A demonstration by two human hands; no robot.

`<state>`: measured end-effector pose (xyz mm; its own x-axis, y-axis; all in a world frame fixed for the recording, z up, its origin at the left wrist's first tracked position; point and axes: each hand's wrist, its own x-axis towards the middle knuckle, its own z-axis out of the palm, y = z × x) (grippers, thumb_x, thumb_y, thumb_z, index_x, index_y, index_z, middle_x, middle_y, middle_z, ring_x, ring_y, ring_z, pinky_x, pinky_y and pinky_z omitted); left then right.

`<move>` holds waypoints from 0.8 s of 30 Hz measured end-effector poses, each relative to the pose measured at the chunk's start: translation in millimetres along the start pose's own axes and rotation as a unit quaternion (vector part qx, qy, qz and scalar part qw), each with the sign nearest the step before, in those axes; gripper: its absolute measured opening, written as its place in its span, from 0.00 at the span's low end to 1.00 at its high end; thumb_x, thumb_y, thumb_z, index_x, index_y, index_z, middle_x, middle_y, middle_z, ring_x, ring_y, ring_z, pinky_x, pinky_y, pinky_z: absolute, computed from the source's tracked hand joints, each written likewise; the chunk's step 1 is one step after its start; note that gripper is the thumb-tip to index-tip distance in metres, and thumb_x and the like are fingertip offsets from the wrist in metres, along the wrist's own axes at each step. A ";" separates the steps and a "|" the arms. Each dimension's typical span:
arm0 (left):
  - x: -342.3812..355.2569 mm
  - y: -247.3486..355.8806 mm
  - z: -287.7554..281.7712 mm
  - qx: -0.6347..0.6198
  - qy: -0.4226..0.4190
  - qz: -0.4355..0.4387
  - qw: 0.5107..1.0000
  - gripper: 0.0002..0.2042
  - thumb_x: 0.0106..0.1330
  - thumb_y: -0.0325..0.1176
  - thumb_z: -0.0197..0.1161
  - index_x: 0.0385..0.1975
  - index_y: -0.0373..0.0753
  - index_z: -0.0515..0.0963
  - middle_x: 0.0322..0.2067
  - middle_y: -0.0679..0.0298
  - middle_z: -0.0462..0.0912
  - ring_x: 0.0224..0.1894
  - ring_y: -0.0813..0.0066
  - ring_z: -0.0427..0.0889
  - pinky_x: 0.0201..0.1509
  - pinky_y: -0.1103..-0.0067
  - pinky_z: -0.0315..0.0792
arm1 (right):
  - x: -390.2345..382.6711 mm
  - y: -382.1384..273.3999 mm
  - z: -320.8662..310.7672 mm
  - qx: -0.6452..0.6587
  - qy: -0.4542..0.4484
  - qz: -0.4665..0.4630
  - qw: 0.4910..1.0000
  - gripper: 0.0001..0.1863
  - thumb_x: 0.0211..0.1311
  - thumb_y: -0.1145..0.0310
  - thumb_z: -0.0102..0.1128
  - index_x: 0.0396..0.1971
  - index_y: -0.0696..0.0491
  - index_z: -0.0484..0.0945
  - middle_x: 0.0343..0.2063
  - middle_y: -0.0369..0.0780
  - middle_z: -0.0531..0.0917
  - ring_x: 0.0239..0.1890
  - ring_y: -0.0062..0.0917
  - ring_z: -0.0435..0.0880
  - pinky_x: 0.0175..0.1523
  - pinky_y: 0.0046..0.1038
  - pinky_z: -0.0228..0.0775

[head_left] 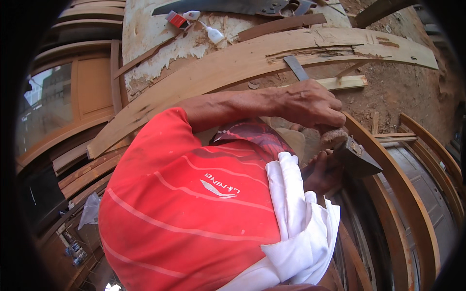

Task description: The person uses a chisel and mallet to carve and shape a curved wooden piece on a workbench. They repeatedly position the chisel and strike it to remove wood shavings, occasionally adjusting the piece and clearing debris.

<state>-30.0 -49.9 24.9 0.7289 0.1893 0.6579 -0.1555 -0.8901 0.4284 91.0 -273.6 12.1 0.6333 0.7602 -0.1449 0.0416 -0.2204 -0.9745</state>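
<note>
Chisel in the left hand, the fist closed around its middle. Long axis runs slantwise: flat metal blade points up and to the left, wooden butt down and to the right, below the knuckles. From where I stand, the blade's end overlaps the near edge of a long wooden plank; contact, I cannot tell. Plank lies lengthwise from lower left to upper right, bowed by the lens, its surface splintered toward the right end.

Wedge-shaped metal head just beside the butt, narrowing toward the lower right. Right hand near it, fingers bent, partly covered by a white cloth; cannot tell whether it grips the tool.

Beyond the plank, a handsaw lies with blade to the left, handle to the right. Near it: a white squeeze bottle and a red-and-white box, on a peeling pale panel.
</note>
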 end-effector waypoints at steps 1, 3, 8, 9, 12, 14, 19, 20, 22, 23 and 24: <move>-0.2 -0.6 0.6 0.001 -0.003 -0.001 1.000 0.16 0.52 0.35 0.71 0.40 0.45 0.76 0.27 0.66 0.74 0.27 0.64 0.81 0.26 0.69 0.74 | 0.3 2.1 0.1 -0.001 0.004 -0.005 1.000 0.09 0.69 0.74 0.63 0.42 0.63 0.75 0.19 0.39 0.79 0.21 0.20 0.79 0.28 0.25 0.73; -1.2 -1.9 1.1 0.004 -0.009 -0.006 1.000 0.16 0.51 0.35 0.71 0.40 0.44 0.77 0.27 0.66 0.75 0.27 0.63 0.81 0.26 0.69 0.74 | 1.9 2.6 -0.2 0.013 0.011 0.022 1.000 0.10 0.69 0.73 0.63 0.42 0.63 0.74 0.20 0.39 0.80 0.21 0.20 0.79 0.28 0.25 0.73; 3.1 -1.5 -0.9 -0.002 -0.014 -0.006 1.000 0.15 0.52 0.34 0.70 0.39 0.44 0.77 0.26 0.65 0.74 0.27 0.62 0.81 0.26 0.68 0.74 | 5.5 5.8 -4.1 0.040 0.018 0.048 0.998 0.12 0.70 0.72 0.64 0.43 0.64 0.74 0.21 0.39 0.80 0.22 0.20 0.79 0.28 0.25 0.73; 2.7 -0.6 -0.5 0.000 -0.015 -0.008 1.000 0.15 0.52 0.34 0.70 0.40 0.43 0.77 0.26 0.65 0.74 0.27 0.62 0.81 0.26 0.68 0.74 | 5.9 5.5 -4.0 0.040 0.016 0.052 0.998 0.12 0.70 0.71 0.64 0.44 0.64 0.74 0.22 0.39 0.80 0.22 0.20 0.79 0.28 0.25 0.73; 3.2 1.2 -2.9 0.002 -0.026 -0.017 1.000 0.15 0.52 0.34 0.70 0.39 0.43 0.77 0.26 0.65 0.74 0.26 0.61 0.80 0.26 0.68 0.73 | 2.0 0.5 0.3 0.049 0.026 0.032 0.998 0.13 0.70 0.70 0.65 0.44 0.64 0.75 0.24 0.38 0.80 0.22 0.20 0.79 0.30 0.24 0.74; 3.0 0.2 -1.1 -0.003 -0.028 -0.014 1.000 0.15 0.52 0.35 0.70 0.39 0.43 0.77 0.26 0.64 0.74 0.26 0.62 0.80 0.27 0.68 0.73 | -3.6 7.1 0.8 0.034 0.043 -0.021 0.998 0.13 0.69 0.70 0.65 0.43 0.64 0.76 0.25 0.38 0.81 0.23 0.19 0.79 0.31 0.23 0.74; 3.5 -1.5 -0.6 -0.003 -0.043 -0.008 0.999 0.14 0.53 0.36 0.68 0.39 0.43 0.76 0.25 0.64 0.72 0.26 0.62 0.80 0.27 0.69 0.73 | -20.4 11.1 10.4 0.055 0.044 0.006 0.997 0.11 0.69 0.70 0.65 0.40 0.64 0.78 0.28 0.39 0.83 0.23 0.17 0.78 0.32 0.24 0.74; 3.1 -1.2 -2.0 0.000 -0.048 -0.006 0.999 0.14 0.53 0.36 0.68 0.39 0.43 0.76 0.25 0.64 0.72 0.26 0.62 0.79 0.27 0.69 0.73 | -22.7 34.8 7.9 -0.043 0.043 -0.058 0.997 0.11 0.69 0.70 0.64 0.39 0.64 0.79 0.29 0.39 0.83 0.23 0.17 0.78 0.31 0.24 0.74; 2.7 -2.4 -1.4 0.003 -0.056 -0.002 0.998 0.14 0.54 0.37 0.67 0.39 0.43 0.76 0.25 0.64 0.72 0.26 0.62 0.79 0.27 0.68 0.73 | -23.3 44.4 5.0 -0.103 0.037 -0.091 0.990 0.10 0.68 0.71 0.64 0.37 0.64 0.79 0.29 0.39 0.83 0.23 0.18 0.77 0.30 0.24 0.74; 3.8 -3.2 0.7 0.002 -0.060 0.003 0.998 0.14 0.54 0.37 0.67 0.39 0.43 0.76 0.25 0.64 0.71 0.26 0.62 0.79 0.27 0.68 0.72 | -26.2 45.3 -0.9 -0.065 0.035 -0.061 0.995 0.09 0.68 0.71 0.64 0.37 0.63 0.79 0.29 0.39 0.83 0.23 0.18 0.77 0.30 0.24 0.74; 4.4 -3.9 1.7 0.000 -0.066 0.007 0.998 0.14 0.54 0.37 0.67 0.39 0.43 0.76 0.25 0.64 0.71 0.26 0.61 0.79 0.27 0.68 0.72 | -26.7 37.8 1.1 -0.015 0.049 -0.059 0.997 0.09 0.67 0.72 0.64 0.36 0.63 0.79 0.28 0.39 0.83 0.24 0.18 0.77 0.30 0.24 0.73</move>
<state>-25.1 -46.3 25.1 0.8084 0.1206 0.5762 -0.1660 -0.8924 0.4197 74.8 -301.6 -21.1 0.6956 0.7183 -0.0106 0.1428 -0.1527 -0.9779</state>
